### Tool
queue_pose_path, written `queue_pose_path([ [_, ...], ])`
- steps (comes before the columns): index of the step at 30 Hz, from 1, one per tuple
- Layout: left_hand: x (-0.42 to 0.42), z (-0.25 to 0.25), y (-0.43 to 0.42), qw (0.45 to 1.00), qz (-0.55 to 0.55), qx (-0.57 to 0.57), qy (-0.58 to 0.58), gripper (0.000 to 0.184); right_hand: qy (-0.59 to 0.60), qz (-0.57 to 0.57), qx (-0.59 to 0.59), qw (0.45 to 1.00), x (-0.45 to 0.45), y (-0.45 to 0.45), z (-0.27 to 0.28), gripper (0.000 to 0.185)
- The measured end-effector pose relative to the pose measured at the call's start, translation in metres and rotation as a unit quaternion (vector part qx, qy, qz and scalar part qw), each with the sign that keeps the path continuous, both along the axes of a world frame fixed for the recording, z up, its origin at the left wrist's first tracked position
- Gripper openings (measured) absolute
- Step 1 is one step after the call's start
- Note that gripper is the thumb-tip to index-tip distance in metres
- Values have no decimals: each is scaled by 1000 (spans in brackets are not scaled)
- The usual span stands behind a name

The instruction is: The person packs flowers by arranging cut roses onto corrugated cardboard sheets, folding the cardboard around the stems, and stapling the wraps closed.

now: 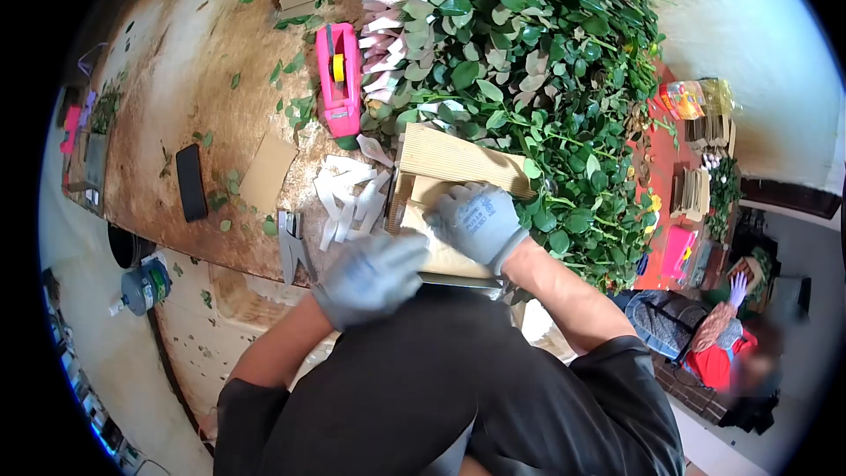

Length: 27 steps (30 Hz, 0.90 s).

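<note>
My right hand point(480, 220), in a grey work glove, rests on a piece of cardboard point(423, 192) with its fingers curled against it. A ribbed cardboard sheet point(458, 157) stands just beyond, beside the leafy stems. My left hand point(374, 269), also gloved, is smeared by motion near the front edge of the table, left of the cardboard. Whether it holds anything does not show. White strips point(348, 203) lie loosely piled above it. A metal stapler point(293, 247) sits to its left at the table edge.
Leafy green stems point(538, 62) are heaped at the back right, with white and pink sleeves point(385, 35) along their left side. A pink tape dispenser point(339, 79), a black phone point(190, 182) and a flat cardboard piece point(268, 173) lie leftward. Another person point(718, 357) is at the right.
</note>
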<state>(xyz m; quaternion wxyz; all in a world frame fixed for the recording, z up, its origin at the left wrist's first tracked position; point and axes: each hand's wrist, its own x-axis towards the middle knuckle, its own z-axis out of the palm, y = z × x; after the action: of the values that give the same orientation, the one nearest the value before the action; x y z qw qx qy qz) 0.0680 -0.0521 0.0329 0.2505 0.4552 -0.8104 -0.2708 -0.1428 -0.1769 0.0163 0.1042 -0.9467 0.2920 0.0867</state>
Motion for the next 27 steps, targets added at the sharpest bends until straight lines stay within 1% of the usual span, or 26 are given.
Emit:
queue_pose_path([
  [1,-14,-3,7,1000,7,0,1,31,-18,-11,1,1000,-1,0,-2,31],
  [2,-30,-12,16,991,8,-52,-125,38,-38,-23,3,999,0,0,-3,32],
  [3,-39,-22,21,963,7,-102,-249,44,-37,-19,2,999,1,1,-3,32],
  [6,-49,-38,27,954,39,-111,-276,48,-32,-49,-3,998,0,1,3,31],
  [8,-52,-39,29,953,46,-111,-279,47,-1,-76,-34,997,3,0,13,30],
  [9,-53,-40,28,951,55,-112,-283,46,-10,-101,-26,994,8,-4,26,31],
  [10,-53,-41,28,950,54,-115,-285,46,-13,-102,-29,994,10,-11,28,31],
  [12,-55,-46,29,964,73,-89,-240,49,-117,-157,-50,979,13,-35,29,33],
  [14,-57,-42,29,962,75,-84,-249,49,-175,-166,-23,970,17,-68,24,39],
  [16,-57,-41,28,959,74,-86,-261,50,-119,-150,60,980,17,-106,4,41],
  [17,-56,-41,28,966,79,-67,-239,50,-68,-137,194,969,19,-125,3,47],
  [18,-56,-41,28,972,84,-47,-215,51,-118,-127,267,948,11,-139,-30,52],
  [20,-58,-43,29,973,91,-49,-204,50,-119,-112,346,924,7,-145,-24,59],
  [21,-59,-49,30,973,96,-44,-204,51,-120,-115,344,924,5,-143,-11,59],
  [23,-60,-51,32,973,103,-39,-203,53,-46,-127,357,924,8,-134,26,45],
  [24,-59,-48,31,973,102,-30,-207,53,-46,-125,356,925,8,-131,39,45],
  [26,-59,-42,32,971,105,-21,-212,53,-85,-96,340,932,3,-122,58,28],
  [27,-60,-39,31,974,110,-16,-200,53,-172,-44,301,937,-2,-111,59,16],
])
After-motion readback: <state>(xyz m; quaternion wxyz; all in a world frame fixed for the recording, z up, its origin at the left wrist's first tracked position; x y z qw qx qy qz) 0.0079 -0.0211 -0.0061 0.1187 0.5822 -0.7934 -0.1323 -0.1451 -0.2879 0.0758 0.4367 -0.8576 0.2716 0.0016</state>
